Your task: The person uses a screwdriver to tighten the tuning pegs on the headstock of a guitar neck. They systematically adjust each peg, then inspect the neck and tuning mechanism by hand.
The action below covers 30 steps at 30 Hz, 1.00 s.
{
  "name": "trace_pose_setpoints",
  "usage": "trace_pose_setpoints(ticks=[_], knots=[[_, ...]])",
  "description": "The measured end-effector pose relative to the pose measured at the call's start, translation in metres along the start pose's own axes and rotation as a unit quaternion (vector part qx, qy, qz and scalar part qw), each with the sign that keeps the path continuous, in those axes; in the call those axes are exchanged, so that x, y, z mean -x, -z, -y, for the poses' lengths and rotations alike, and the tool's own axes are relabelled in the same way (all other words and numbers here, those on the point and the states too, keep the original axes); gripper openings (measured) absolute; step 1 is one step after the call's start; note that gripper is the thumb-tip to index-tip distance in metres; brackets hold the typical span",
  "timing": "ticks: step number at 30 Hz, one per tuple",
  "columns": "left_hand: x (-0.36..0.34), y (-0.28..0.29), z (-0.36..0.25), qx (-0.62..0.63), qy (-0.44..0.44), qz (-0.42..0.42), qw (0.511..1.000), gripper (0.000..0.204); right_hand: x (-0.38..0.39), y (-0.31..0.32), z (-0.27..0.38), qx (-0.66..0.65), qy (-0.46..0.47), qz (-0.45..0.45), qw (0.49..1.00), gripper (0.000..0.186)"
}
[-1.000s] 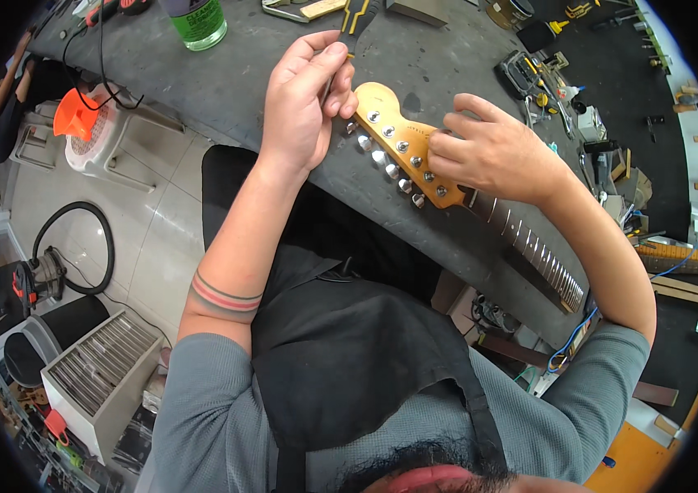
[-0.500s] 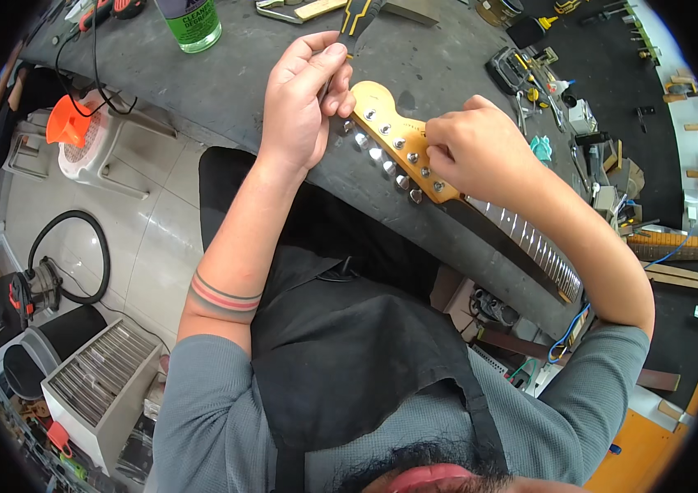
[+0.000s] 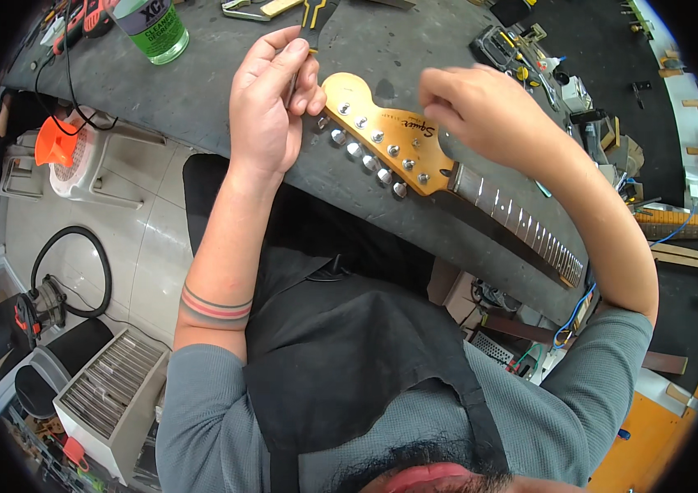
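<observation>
My left hand (image 3: 271, 111) is closed on a black-and-yellow handled screwdriver (image 3: 314, 23), held upright just left of a guitar neck. The amber wooden headstock (image 3: 390, 123), with chrome tuners (image 3: 368, 163) along its lower edge, lies on the dark grey workbench (image 3: 209, 74); its dark fretboard (image 3: 513, 218) runs down to the right. My right hand (image 3: 468, 103) hovers at the upper right of the headstock, fingers curled; whatever they may hold is hidden.
A green-liquid container (image 3: 156, 33) and cables are at back left; scattered tools (image 3: 506, 51) lie at back right. A white stool (image 3: 73, 177) with an orange funnel (image 3: 57, 140), a vacuum (image 3: 45, 304) and a metal box (image 3: 110, 382) stand on the left. Another guitar neck (image 3: 669, 226) is far right.
My right hand has lifted off the headstock and moved up, uncovering the nut end. My left hand, screwdriver and headstock appear slightly farther left and higher in the view.
</observation>
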<state>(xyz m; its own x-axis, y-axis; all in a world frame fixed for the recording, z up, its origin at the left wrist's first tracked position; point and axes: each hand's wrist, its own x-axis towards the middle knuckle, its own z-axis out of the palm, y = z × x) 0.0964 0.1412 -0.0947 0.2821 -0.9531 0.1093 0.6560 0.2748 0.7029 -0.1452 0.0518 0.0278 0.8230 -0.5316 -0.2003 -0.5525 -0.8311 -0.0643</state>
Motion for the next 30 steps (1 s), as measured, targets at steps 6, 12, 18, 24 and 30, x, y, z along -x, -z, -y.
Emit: trace_pose_setpoints(ticks=[6,12,18,24,30], knots=[[-0.001,-0.002,0.001,-0.025,0.003,-0.014,1.0,0.031,0.009,-0.027,-0.025,-0.078,0.204,-0.047,0.975,0.014],[-0.003,-0.003,0.002,-0.046,0.008,-0.023,0.999,0.033,0.0,-0.041,-0.041,-0.123,0.259,-0.043,0.957,0.013],[-0.002,-0.005,0.001,-0.063,0.008,-0.044,0.997,0.035,-0.014,-0.044,-0.054,-0.057,0.376,-0.078,0.922,0.02],[-0.002,0.001,0.002,-0.057,0.004,-0.017,0.998,0.041,-0.029,-0.051,-0.066,0.002,0.437,-0.112,0.892,0.02],[-0.001,-0.001,0.002,-0.062,0.009,-0.042,0.997,0.043,-0.029,-0.056,-0.063,-0.004,0.438,-0.126,0.89,0.016]])
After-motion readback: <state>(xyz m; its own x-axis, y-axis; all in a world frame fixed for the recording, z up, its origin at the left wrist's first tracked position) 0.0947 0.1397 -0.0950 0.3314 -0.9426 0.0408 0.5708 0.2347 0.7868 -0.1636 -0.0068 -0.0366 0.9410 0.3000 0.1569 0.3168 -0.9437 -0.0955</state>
